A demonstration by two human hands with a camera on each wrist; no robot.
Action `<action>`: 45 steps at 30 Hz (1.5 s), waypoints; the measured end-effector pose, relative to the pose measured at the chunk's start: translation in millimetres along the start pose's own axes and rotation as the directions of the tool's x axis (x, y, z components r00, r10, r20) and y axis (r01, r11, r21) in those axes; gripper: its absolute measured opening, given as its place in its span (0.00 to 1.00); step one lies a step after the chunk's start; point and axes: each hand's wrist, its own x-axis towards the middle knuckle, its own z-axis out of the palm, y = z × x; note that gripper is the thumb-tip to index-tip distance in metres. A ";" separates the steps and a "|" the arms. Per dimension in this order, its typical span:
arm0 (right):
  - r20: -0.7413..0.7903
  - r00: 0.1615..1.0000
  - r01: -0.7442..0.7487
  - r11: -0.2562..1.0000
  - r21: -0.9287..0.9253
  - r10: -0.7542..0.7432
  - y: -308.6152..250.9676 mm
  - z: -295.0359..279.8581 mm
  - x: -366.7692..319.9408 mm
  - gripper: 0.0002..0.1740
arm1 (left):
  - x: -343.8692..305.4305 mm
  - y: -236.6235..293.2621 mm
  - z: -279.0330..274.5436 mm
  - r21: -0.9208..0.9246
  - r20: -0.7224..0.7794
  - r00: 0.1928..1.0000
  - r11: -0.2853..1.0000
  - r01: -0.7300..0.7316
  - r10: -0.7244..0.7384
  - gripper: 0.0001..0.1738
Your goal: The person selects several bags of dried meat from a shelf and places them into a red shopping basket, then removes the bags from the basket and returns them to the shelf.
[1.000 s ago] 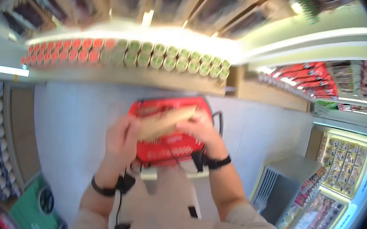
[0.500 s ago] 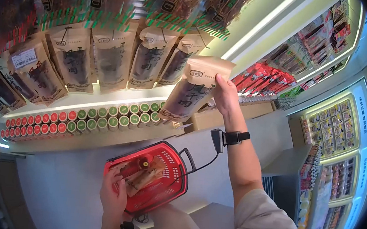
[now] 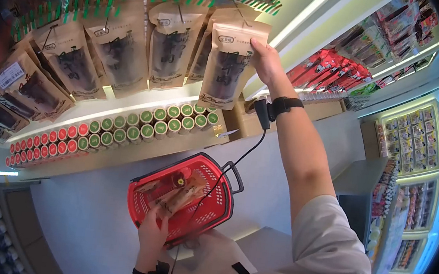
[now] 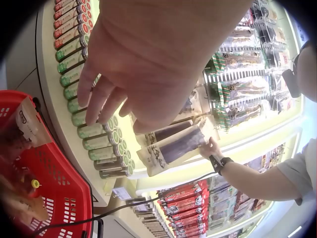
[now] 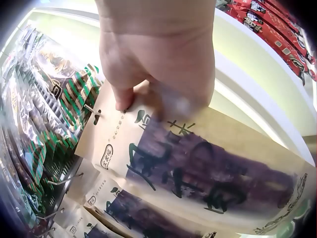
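Note:
Up at the hanging row, my right hand point(image 3: 268, 63) pinches the upper right edge of a brown paper bag point(image 3: 234, 65) with a clear window and dark dried meat inside. Close up in the right wrist view, the bag's printed front point(image 5: 208, 168) has its top corner by a metal hook point(image 5: 92, 110). My left hand point(image 3: 152, 238) hovers at the near edge of a red shopping basket point(image 3: 221, 205), its fingers loosely bent and holding nothing in the left wrist view. Inside the basket lie a brown packet point(image 3: 182, 198) and a red item with a yellow spot point(image 3: 173, 180).
Matching bags point(image 3: 116, 61) hang left of mine. Below them, red-topped cans point(image 3: 60, 142) and green-topped cans point(image 3: 133, 126) line a shelf ledge. Red packets point(image 3: 328, 74) fill the shelf at right. A thin cable point(image 3: 241, 159) runs from my right wrist across the basket.
Both hands were at the bag over the basket; my left then let go. My right hand has raised the bag to the hanging row. The view has tilted up.

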 end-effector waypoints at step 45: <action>0.572 0.801 -0.107 0.982 -0.153 0.176 184.7 147.5 -262.2 0.23 | 78.7 7.1 -135.2 -0.417 0.494 0.867 0.855 0.309 -0.072 0.05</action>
